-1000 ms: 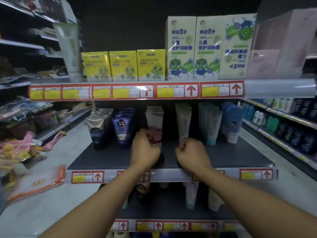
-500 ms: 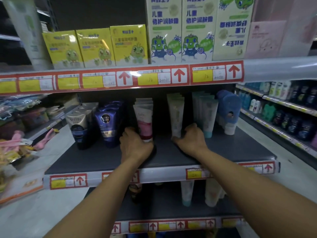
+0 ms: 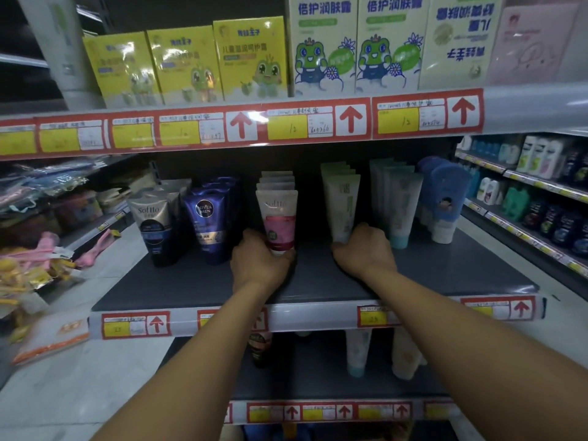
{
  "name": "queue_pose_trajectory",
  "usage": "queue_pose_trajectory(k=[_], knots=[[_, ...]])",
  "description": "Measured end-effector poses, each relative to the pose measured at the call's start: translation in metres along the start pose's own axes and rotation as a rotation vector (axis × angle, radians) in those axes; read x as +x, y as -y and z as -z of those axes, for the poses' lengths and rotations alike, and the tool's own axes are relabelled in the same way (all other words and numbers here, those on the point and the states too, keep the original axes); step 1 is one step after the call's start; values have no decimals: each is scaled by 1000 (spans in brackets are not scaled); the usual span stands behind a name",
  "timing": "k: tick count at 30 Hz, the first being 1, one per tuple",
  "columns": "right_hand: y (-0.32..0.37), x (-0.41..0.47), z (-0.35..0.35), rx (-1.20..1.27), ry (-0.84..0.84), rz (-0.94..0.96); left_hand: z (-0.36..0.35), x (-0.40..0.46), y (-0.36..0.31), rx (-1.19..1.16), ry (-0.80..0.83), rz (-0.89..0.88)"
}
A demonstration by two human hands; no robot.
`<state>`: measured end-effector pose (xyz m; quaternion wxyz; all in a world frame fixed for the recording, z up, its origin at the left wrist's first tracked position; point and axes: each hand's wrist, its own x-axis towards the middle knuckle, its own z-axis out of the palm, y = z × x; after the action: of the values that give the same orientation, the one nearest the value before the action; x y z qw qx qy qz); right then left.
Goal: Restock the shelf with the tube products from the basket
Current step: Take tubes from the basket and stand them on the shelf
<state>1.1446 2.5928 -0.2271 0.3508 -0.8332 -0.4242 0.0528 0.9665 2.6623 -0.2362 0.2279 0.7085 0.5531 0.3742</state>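
Pink tube (image 3: 278, 222) in left hand (image 3: 259, 265)

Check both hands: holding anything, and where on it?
Left hand grips the pink tube at its cap end. Right hand grips the pale green tube at its base.

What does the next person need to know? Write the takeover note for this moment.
Left hand: grips the base of the front pink Softto tube on the middle shelf.
Right hand: grips the base of the front pale green tube in the next row.
Both tubes stand upright, cap down, at the head of their rows, set well back from the shelf's front edge.
Done: rows of tubes are stocked across the shelf.
Left: the basket is out of view, so I cannot tell how much stock remains. Probably release both tubes, then check the basket.
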Motion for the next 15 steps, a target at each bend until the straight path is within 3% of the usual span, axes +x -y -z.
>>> queue_pose_trajectory(k=[15], knots=[[-1,0,-2,-11,-14,8,-6,8,5,59,3,-10]])
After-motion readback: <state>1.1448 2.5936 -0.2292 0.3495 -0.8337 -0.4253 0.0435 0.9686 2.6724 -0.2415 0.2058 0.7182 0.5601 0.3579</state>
